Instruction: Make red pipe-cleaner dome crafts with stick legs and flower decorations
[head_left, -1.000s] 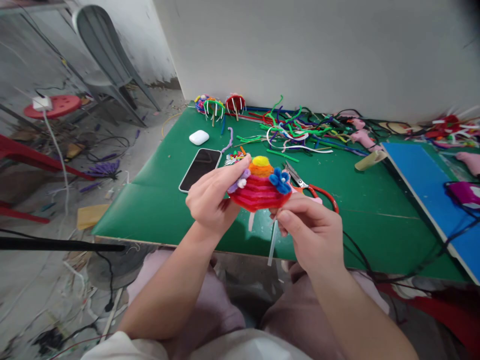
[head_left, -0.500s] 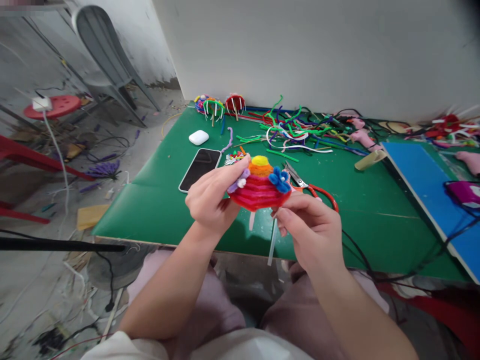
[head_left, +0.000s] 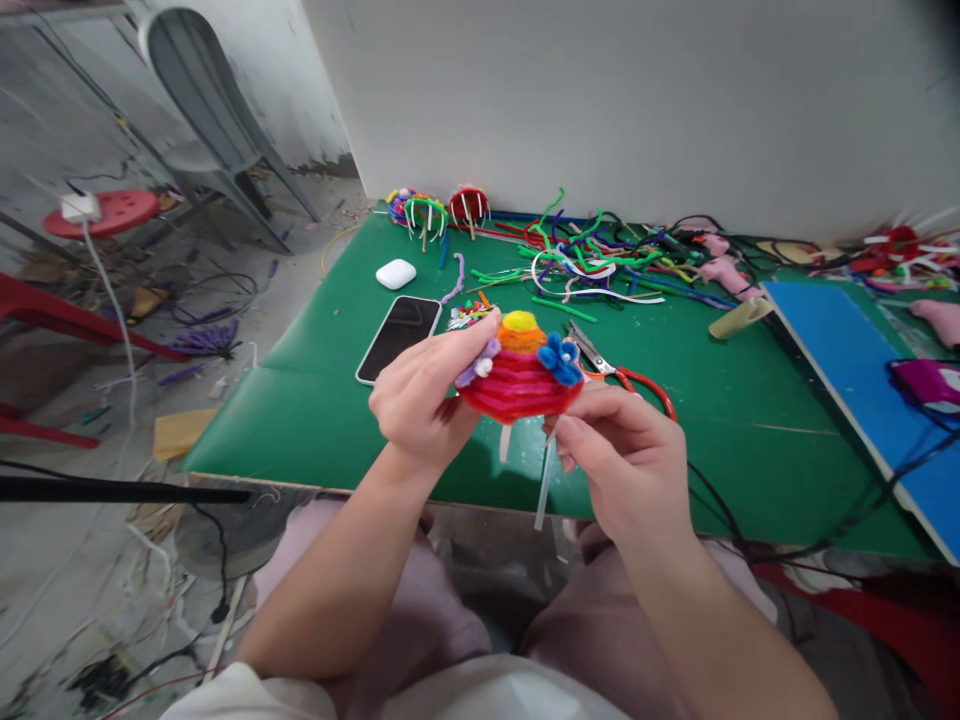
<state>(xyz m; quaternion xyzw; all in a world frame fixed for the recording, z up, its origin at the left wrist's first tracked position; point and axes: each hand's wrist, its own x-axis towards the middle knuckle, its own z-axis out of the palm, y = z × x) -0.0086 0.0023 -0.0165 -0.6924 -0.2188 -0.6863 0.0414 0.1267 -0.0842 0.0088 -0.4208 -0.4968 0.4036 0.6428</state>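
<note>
My left hand [head_left: 424, 405] is closed on the left side of a small dome of coiled pipe cleaners [head_left: 517, 385], yellow on top, then orange, then red and pink bands. A blue pipe-cleaner flower [head_left: 560, 358] sits on its right slope, a lilac flower [head_left: 480, 365] on its left, partly behind my fingers. At the right rim, my right hand [head_left: 619, 445] pinches a pale, see-through strip [head_left: 544, 488] that slants downward. A second pale piece [head_left: 505, 443] hangs under the dome. The dome's underside is hidden.
Behind the dome lie orange-handled scissors [head_left: 637, 385], a phone [head_left: 397, 340] and a white case [head_left: 396, 273]. Loose pipe cleaners [head_left: 585, 255] heap along the wall beside finished-looking domes on sticks [head_left: 469, 208]. A blue board [head_left: 847, 370] and black cable [head_left: 840, 535] occupy the right.
Almost nothing differs. My right hand has shifted very slightly to the right, while both hands keep their grip and the dome stays in place.
</note>
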